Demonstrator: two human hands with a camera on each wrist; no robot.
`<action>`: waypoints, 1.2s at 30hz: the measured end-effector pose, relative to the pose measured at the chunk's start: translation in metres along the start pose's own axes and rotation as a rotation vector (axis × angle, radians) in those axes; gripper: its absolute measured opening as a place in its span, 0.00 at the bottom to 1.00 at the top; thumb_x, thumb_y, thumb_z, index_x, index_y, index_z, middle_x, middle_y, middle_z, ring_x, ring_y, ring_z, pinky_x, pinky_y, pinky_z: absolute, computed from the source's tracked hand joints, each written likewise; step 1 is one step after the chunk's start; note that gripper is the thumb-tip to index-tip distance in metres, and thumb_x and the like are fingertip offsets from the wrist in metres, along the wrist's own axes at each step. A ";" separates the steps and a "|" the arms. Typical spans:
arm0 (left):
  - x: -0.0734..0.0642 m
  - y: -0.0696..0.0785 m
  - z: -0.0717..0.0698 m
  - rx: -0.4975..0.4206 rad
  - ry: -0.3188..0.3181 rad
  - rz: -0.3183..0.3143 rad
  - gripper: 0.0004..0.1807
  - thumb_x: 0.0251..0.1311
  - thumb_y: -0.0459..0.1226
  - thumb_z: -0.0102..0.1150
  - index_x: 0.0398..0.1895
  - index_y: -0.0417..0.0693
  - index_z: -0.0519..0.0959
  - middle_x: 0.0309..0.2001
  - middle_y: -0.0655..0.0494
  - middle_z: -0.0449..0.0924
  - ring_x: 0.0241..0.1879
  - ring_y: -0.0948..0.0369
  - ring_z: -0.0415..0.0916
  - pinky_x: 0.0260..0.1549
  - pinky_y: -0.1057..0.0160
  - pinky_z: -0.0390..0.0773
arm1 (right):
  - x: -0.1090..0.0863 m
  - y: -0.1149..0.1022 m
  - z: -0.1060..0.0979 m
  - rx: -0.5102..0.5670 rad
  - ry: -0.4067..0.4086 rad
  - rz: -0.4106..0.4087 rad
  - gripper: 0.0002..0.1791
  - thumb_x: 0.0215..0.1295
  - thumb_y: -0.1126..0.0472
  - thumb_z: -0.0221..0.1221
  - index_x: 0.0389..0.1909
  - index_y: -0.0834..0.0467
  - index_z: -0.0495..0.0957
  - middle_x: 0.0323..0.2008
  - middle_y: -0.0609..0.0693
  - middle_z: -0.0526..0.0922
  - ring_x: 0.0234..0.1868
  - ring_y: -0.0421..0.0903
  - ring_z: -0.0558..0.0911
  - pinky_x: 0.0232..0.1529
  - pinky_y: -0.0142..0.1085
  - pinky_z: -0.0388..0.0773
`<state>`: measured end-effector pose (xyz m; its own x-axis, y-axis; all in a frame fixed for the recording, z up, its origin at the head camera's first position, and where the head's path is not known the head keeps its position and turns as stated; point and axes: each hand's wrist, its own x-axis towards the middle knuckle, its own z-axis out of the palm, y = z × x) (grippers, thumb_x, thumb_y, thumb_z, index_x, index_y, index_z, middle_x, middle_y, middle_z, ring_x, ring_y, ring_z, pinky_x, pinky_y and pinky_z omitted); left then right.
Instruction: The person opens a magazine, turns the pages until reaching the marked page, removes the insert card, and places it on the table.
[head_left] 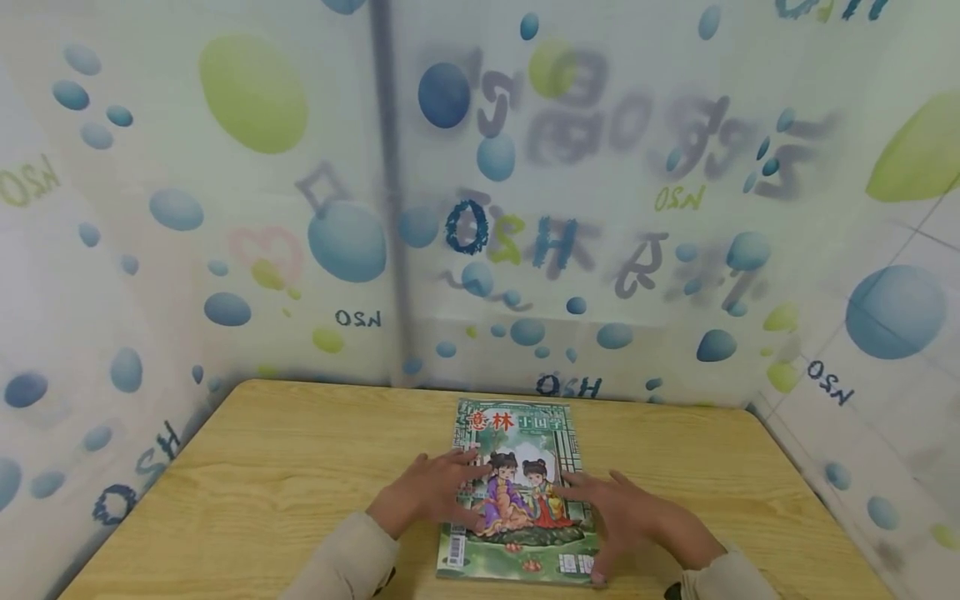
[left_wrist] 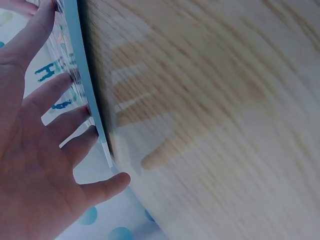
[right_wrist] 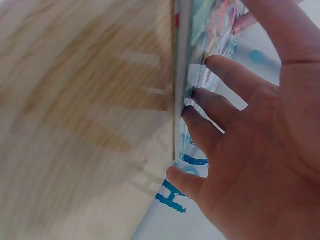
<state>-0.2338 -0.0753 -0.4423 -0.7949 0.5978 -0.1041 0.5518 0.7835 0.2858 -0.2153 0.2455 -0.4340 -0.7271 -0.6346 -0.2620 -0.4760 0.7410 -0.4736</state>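
A magazine (head_left: pixel 517 550) with two cartoon figures and red lettering on its green cover lies flat on the wooden table. My left hand (head_left: pixel 438 490) spreads its fingers over the left edge of the cover. Opposite it, my right hand (head_left: pixel 626 515) rests at the right edge, its thumb near the lower right corner. In the left wrist view, the fingertips of the left hand (left_wrist: pixel 52 145) meet the magazine's side (left_wrist: pixel 85 70). The right wrist view has the right hand's fingertips (right_wrist: pixel 192 112) on the magazine's other edge (right_wrist: pixel 183 80). Fingers of both hands are extended.
The pale wooden table (head_left: pixel 300 467) reaches back to a white curtain (head_left: pixel 600 250) printed with blue and green drops and lettering. Similar curtain panels stand at the left and right sides of the table.
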 end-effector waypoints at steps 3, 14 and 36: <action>-0.001 -0.001 0.000 0.000 0.005 0.008 0.42 0.50 0.61 0.69 0.70 0.60 0.72 0.73 0.49 0.63 0.71 0.45 0.61 0.58 0.28 0.63 | -0.002 0.001 0.003 0.014 0.012 -0.021 0.62 0.34 0.36 0.77 0.75 0.47 0.62 0.76 0.60 0.56 0.73 0.67 0.58 0.64 0.75 0.40; -0.002 -0.002 0.004 -0.002 -0.005 0.015 0.43 0.52 0.62 0.66 0.72 0.60 0.68 0.75 0.49 0.60 0.72 0.45 0.58 0.61 0.29 0.61 | -0.004 0.004 0.006 -0.024 0.050 -0.067 0.61 0.35 0.37 0.77 0.75 0.49 0.63 0.75 0.61 0.57 0.73 0.68 0.58 0.62 0.76 0.44; -0.001 0.029 0.013 0.011 0.022 0.166 0.27 0.66 0.61 0.52 0.63 0.63 0.77 0.71 0.54 0.67 0.72 0.50 0.61 0.60 0.31 0.63 | -0.001 0.004 0.000 0.036 0.040 -0.026 0.54 0.39 0.37 0.76 0.72 0.45 0.68 0.73 0.60 0.62 0.69 0.69 0.63 0.61 0.69 0.62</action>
<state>-0.2137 -0.0515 -0.4460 -0.6982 0.7150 -0.0351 0.6783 0.6764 0.2871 -0.2164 0.2488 -0.4354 -0.7342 -0.6438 -0.2155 -0.4777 0.7155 -0.5098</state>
